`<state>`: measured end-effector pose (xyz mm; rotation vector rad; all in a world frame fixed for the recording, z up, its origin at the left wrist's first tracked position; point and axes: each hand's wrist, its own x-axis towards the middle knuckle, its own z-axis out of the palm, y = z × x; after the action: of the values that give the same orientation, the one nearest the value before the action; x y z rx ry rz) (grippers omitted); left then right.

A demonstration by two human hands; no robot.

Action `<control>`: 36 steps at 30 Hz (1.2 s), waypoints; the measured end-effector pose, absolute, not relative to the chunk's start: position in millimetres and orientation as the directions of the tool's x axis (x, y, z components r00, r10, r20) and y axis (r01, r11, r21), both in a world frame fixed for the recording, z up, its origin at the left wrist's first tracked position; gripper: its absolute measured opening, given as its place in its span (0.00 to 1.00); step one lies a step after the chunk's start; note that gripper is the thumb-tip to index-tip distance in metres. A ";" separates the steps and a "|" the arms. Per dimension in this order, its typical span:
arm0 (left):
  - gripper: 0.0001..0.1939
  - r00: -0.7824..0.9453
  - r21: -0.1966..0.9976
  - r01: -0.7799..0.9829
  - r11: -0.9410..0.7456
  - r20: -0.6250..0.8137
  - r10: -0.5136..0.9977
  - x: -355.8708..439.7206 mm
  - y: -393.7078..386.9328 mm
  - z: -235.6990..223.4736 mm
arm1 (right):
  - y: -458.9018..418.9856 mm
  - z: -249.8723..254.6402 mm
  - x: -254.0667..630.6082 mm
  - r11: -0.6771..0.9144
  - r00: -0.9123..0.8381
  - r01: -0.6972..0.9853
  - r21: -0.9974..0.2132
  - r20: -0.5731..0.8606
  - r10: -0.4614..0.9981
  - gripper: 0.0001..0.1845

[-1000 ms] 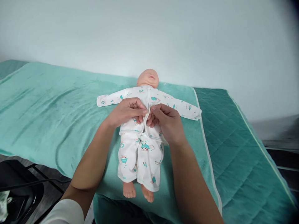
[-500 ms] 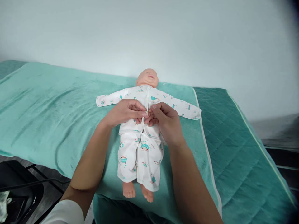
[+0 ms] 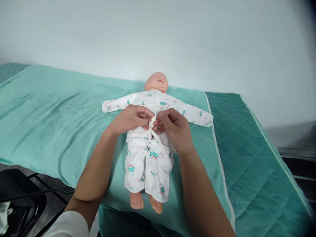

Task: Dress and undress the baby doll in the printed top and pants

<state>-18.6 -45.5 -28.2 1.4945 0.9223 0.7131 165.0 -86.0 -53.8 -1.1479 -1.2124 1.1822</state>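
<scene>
A baby doll point(image 3: 156, 82) lies on its back, dressed in a white printed shirt point(image 3: 145, 97) and matching pants point(image 3: 154, 164). Its sleeves stretch out to both sides, and its bare feet point toward me. Over the doll's belly, my left hand point(image 3: 133, 118) pinches one front edge of the shirt. Close beside it, my right hand point(image 3: 176, 128) pinches the other edge, fingers curled under the cloth. A small light fastening shows between the fingertips; whether it is joined I cannot tell. Below my hands the shirt's front edges part.
A light green blanket point(image 3: 61, 108) lies under the doll. To the right is a darker quilted cover point(image 3: 259, 158), its edge sloping down. A pale wall point(image 3: 158, 36) rises behind. At lower left stands a black chair point(image 3: 22, 204) with a cable across it.
My fingertips have shifted slightly at the shirt's front, showing more of the small fastening. Below them, the edges now part a little wider. The doll stays in place.
</scene>
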 end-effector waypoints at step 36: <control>0.11 0.381 0.983 0.151 -0.101 0.037 0.924 -14.3 -46.9 -30.6 | -81.0 -63.9 167.3 0.114 0.062 0.195 -0.974 0.128 0.990 0.09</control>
<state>-14.3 -46.9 -30.6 1.5412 0.9978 0.8814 167.3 -81.0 -63.9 -1.2890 -1.3471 0.9672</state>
